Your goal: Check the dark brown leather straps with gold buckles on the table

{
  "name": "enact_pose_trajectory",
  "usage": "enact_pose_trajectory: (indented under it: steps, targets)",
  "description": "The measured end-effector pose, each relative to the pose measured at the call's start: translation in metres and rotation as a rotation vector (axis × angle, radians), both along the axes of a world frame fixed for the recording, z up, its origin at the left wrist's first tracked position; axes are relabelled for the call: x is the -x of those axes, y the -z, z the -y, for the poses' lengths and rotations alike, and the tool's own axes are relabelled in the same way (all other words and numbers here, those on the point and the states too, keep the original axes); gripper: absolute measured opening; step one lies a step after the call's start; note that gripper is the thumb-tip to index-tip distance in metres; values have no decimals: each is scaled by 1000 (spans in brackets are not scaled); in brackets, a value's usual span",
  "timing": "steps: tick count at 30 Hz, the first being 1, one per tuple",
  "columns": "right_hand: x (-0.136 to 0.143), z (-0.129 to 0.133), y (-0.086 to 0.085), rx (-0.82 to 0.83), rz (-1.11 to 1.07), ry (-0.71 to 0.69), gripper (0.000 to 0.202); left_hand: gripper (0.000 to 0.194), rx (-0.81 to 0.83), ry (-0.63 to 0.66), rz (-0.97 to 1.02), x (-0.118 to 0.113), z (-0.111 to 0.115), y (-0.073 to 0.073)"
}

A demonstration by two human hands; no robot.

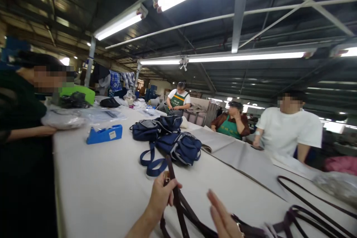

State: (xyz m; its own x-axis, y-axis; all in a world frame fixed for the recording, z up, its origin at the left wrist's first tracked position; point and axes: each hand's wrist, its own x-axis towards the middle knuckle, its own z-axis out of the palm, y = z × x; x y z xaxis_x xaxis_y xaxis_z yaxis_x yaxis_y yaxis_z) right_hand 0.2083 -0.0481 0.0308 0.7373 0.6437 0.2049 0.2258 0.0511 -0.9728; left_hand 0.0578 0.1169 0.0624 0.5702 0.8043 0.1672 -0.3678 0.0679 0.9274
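My left hand (pixel 161 195) pinches a dark brown strap (pixel 175 189) near its metal buckle and lifts its end above the white table (pixel 106 189). My right hand (pixel 223 217) hovers flat just right of it, fingers apart, holding nothing. More dark brown straps (pixel 304 215) lie tangled on the table at the lower right. Beyond my hands sit navy blue bags (pixel 170 137), with a blue strap looping toward me.
A blue tape dispenser (pixel 104 134) lies at the left. A person in dark clothes (pixel 22 137) leans on the table's left edge. Across the table, a person in a white shirt (pixel 290 130) and two in green aprons work. Plastic-wrapped items (pixel 63 119) lie far left.
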Motion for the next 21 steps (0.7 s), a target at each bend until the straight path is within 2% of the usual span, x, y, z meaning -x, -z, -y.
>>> enact_pose_trajectory:
  steps: [3, 6, 8, 10, 12, 15, 18, 21]
  targets:
    - [52, -27, 22, -106, 12, -59, 77, 30, -47, 205, -46, -9, 26, 4]
    - [70, -31, 27, -46, -90, -86, 93, 31, -67, 301, -88, -13, 40, 8]
    - [64, -24, 20, -35, -154, -107, 88, 37, -64, 339, -71, -15, 41, 11]
    - [50, -15, 10, -74, -207, -110, 72, 47, -22, 371, -9, -15, 37, 12]
    - [36, -8, -1, -108, -306, -94, 61, 56, 50, 387, 55, -15, 31, 13]
    - [24, -1, -13, -153, -504, -109, 56, 60, 195, 420, 108, -12, 22, 11]
    - [26, 5, -18, -148, -617, -218, 53, 63, 317, 486, 137, -6, 14, 7]
    - [32, 11, -15, -67, -629, -316, 52, 65, 348, 516, 162, 0, 6, 5]
